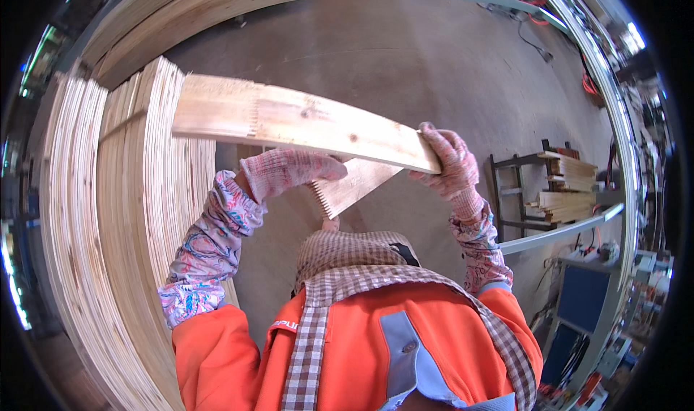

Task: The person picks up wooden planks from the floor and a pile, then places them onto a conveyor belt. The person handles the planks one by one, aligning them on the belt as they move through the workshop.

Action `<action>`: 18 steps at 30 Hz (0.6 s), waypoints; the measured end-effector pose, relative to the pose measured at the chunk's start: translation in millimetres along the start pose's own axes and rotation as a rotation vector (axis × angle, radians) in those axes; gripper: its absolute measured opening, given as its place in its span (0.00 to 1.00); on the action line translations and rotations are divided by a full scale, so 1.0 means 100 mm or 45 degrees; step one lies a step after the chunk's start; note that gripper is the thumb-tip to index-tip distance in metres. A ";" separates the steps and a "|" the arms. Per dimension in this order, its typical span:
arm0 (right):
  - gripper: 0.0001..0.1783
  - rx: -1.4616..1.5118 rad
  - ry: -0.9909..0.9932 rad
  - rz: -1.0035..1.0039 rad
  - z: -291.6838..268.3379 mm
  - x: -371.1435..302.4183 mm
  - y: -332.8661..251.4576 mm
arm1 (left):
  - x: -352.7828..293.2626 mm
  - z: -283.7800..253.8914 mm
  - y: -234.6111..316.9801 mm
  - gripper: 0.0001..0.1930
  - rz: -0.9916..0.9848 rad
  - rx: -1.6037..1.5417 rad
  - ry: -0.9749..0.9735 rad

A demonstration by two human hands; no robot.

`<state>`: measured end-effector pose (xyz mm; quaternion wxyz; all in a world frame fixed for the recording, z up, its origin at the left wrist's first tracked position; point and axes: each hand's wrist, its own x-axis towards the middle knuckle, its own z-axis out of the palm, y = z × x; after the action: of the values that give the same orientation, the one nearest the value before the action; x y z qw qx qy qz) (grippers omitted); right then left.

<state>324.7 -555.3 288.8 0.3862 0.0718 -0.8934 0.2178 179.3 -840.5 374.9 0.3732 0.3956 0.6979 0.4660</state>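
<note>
A long pale wooden board [311,118] with a finger-joint seam near its left part stretches across in front of me, its left end over the stacked boards at the left. My right hand [452,158], in a pink-and-white knit glove, is closed around the board's right end. My left hand [293,172], gloved alike, is at its near lower edge with the fingers together, partly underneath; their tips are partly hidden. Lower down, behind the left fingertips, a second wooden piece [358,183] shows a toothed end. What carries that piece is mostly hidden.
Tall stacks of boards [119,187] stand close along my left. More long planks [210,13] lie at the far left. At the right are a dark metal rack [513,194] with short wood pieces [571,187], a metal rail [564,230] and a blue-panelled cabinet [582,299]. A cable [535,46] lies on the floor.
</note>
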 end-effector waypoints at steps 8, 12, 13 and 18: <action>0.44 0.226 -0.025 0.339 -0.08 -1.02 -0.25 | 0.12 0.61 -0.14 0.15 0.026 0.140 -0.408; 0.43 0.251 0.059 0.417 -0.26 -1.51 -0.43 | 0.20 0.72 -0.23 0.18 0.512 0.438 -0.621; 0.45 0.211 0.123 0.361 -0.14 -1.48 -0.55 | 0.16 0.65 -0.06 0.18 0.593 0.543 -0.668; 0.50 0.199 0.147 0.170 -0.67 -1.76 -1.35 | -0.38 0.88 0.33 0.22 0.249 0.236 -0.652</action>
<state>530.8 -653.3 247.3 0.4151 0.0296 -0.8527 0.3159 280.0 -835.6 386.3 0.4527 0.5982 0.5792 0.3189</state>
